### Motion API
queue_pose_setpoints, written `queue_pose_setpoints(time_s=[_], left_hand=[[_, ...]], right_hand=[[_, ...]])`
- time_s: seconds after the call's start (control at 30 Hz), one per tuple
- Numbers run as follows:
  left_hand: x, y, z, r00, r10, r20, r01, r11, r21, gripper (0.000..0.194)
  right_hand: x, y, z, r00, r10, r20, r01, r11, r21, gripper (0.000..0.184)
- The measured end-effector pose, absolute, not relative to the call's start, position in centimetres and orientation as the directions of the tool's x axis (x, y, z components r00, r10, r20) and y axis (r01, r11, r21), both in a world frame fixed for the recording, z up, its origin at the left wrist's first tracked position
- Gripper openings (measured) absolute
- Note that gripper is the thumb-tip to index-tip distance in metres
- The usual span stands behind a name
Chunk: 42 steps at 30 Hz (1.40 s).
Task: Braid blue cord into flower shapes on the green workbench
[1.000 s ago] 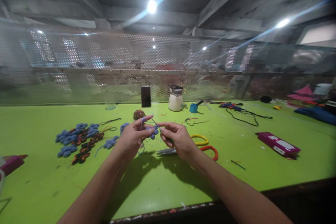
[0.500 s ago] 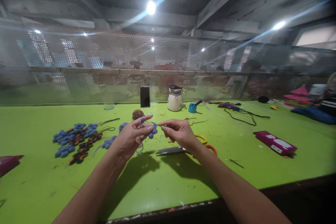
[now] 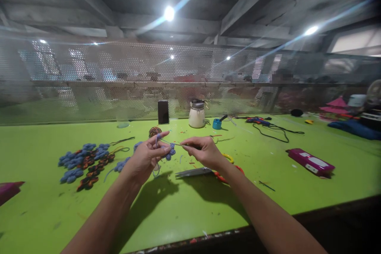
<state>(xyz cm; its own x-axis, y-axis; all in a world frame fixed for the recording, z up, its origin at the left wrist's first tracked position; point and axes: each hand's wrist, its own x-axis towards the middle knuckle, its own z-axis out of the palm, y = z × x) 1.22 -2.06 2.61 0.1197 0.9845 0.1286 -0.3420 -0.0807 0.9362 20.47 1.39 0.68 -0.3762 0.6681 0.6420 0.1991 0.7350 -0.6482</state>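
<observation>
The thumb of the left hand (image 3: 150, 152) pressed a small blue flower (image 3: 170, 153) against the fingers beneath it, while the index finger stood raised with blue yarn (image 3: 158, 139) looped around it. The thumb and index finger of the right hand (image 3: 205, 151) were pinched narrow on a thin hook (image 3: 177, 144), which ran leftward between the two hands, just above the flower; whether its tip was in a stitch I cannot tell. The flower was held up off the green table (image 3: 160, 222), in front of the person.

Below the right hand lay scissors (image 3: 193, 172), blades pointing left, the red and yellow handles partly hidden by the right arm. Behind the left hand sat a multicoloured ball (image 3: 154, 131). Left of that hand, blue pieces (image 3: 71, 158) and dark-orange pieces (image 3: 92, 170) lay together in a heap.

Farther back stood a phone (image 3: 163, 112), upright, a pale jar (image 3: 197, 115) and a small blue pot (image 3: 217, 124). Off to the right were a dark cord (image 3: 282, 129) and a purple case (image 3: 311, 162). A mesh screen (image 3: 178, 63) rose behind the table.
</observation>
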Motion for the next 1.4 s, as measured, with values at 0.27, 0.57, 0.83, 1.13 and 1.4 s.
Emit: queue_pose_setpoints(time_s=[0.27, 0.57, 0.83, 1.13, 1.4], left_hand=[[1.1, -2.1, 2.7, 0.132, 0.981, 0.142, -0.333, -0.091, 0.939, 0.07], [0.8, -1.5, 2.1, 0.144, 0.983, 0.112, -0.348, -0.056, 0.936, 0.065], [0.5, -0.8, 1.6, 0.164, 0.978, 0.126, -0.35, -0.061, 0.935, 0.06], [1.2, -1.4, 2.0, 0.098, 0.979, 0.178, -0.296, -0.143, 0.944, 0.06], [1.7, -1.7, 1.9, 0.084, 0.97, 0.23, -0.202, -0.21, 0.957, 0.073]], right_hand=[[21.0, 1.7, 1.1, -0.421, 0.655, 0.627, 0.246, 0.748, -0.617, 0.023], [21.2, 1.9, 1.2, -0.479, 0.709, 0.517, 0.185, 0.657, -0.73, 0.023], [21.3, 3.0, 0.2, -0.496, 0.701, 0.512, 0.147, 0.649, -0.746, 0.026], [21.3, 2.4, 0.8, -0.497, 0.675, 0.546, 0.239, 0.711, -0.661, 0.023], [20.9, 2.0, 0.8, -0.488, 0.662, 0.569, 0.225, 0.726, -0.65, 0.021]])
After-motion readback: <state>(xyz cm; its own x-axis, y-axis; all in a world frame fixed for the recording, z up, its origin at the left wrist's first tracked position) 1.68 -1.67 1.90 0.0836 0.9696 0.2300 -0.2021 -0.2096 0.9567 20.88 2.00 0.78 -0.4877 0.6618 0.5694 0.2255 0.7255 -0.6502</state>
